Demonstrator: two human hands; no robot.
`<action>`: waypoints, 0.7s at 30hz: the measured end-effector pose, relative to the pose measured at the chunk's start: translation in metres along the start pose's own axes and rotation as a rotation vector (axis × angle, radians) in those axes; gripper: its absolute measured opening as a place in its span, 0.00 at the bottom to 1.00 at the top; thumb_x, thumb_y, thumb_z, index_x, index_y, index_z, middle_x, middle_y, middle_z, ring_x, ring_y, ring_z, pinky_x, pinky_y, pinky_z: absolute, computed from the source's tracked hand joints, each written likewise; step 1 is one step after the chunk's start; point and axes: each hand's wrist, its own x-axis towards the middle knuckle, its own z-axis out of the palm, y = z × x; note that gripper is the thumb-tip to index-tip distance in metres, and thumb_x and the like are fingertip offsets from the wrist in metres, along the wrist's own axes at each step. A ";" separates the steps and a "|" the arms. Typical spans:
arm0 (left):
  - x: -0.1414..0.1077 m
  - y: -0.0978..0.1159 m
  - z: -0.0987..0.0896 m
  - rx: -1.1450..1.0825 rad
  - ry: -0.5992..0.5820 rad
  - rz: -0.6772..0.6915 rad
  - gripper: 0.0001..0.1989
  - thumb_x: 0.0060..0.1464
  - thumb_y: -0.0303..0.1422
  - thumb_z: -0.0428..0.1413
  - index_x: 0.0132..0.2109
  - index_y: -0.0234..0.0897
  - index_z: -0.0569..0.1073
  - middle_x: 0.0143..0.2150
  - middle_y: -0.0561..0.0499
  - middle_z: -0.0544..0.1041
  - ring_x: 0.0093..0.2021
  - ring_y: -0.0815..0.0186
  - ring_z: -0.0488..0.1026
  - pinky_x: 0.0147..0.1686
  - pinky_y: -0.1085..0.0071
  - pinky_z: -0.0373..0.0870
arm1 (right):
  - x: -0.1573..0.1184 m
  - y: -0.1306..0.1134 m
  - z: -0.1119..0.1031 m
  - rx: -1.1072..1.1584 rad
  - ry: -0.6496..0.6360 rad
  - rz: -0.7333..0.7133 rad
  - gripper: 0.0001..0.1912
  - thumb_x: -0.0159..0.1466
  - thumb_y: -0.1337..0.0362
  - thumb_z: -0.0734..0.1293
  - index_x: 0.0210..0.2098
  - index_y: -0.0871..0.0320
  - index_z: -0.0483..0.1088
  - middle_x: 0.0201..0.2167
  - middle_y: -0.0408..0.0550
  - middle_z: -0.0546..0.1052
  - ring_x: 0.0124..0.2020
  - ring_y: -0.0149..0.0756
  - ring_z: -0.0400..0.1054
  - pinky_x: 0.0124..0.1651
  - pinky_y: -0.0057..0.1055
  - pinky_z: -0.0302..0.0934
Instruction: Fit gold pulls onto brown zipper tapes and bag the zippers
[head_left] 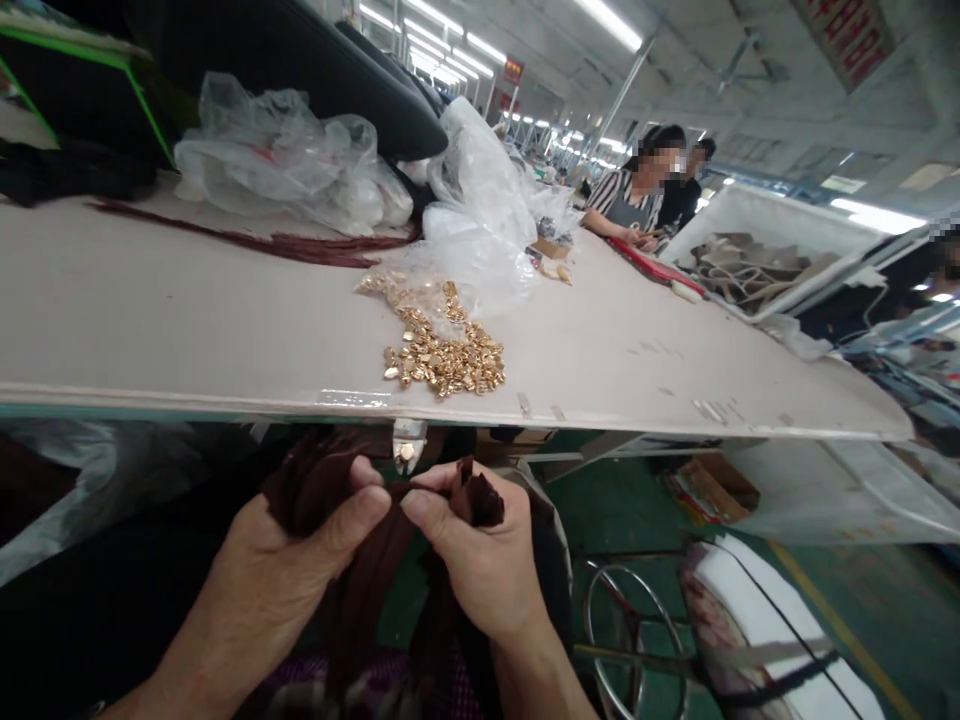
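Bunched dark brown zipper tape (304,485) is gripped in my left hand (292,560), its thumb pressed against the fingers. My right hand (484,555) pinches the same brown material between thumb and fingers, and a folded end sticks up from it. The two thumbs almost meet, with lengths hanging below them into my lap. Just beyond the fingertips, a small metal holder (409,443) is fixed at the table edge, a gold piece on it. A pile of small gold zipper sliders (450,360) spills from a clear plastic bag (480,270) on the table.
More brown strips (300,245) lie across the table (187,320) beside crumpled plastic bags (292,165). Two people (637,185) are at the far side, near a white bin (780,240) of fabric pieces. A metal stool (637,640) and a cardboard box (716,485) are below.
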 end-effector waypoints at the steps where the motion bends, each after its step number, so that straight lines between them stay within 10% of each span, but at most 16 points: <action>1: -0.001 0.000 0.000 0.002 -0.027 0.027 0.22 0.37 0.48 0.73 0.36 0.41 0.79 0.31 0.57 0.79 0.35 0.65 0.74 0.29 0.77 0.67 | 0.000 0.001 -0.001 -0.048 -0.015 -0.022 0.06 0.58 0.62 0.73 0.28 0.59 0.77 0.21 0.39 0.71 0.23 0.28 0.60 0.26 0.26 0.57; 10: -0.001 0.010 0.011 -0.263 -0.228 -0.211 0.20 0.40 0.42 0.73 0.27 0.34 0.73 0.19 0.62 0.61 0.17 0.80 0.50 0.15 0.83 0.51 | -0.005 0.004 -0.012 -0.447 -0.199 -0.678 0.12 0.62 0.74 0.64 0.41 0.56 0.74 0.33 0.47 0.80 0.33 0.35 0.74 0.35 0.29 0.69; 21: -0.002 0.007 0.008 -0.263 -0.193 -0.263 0.18 0.35 0.38 0.75 0.30 0.35 0.77 0.17 0.62 0.63 0.16 0.81 0.53 0.14 0.85 0.53 | -0.003 0.009 0.002 -0.045 -0.008 -0.116 0.07 0.57 0.63 0.75 0.30 0.59 0.76 0.28 0.42 0.75 0.28 0.30 0.66 0.33 0.28 0.64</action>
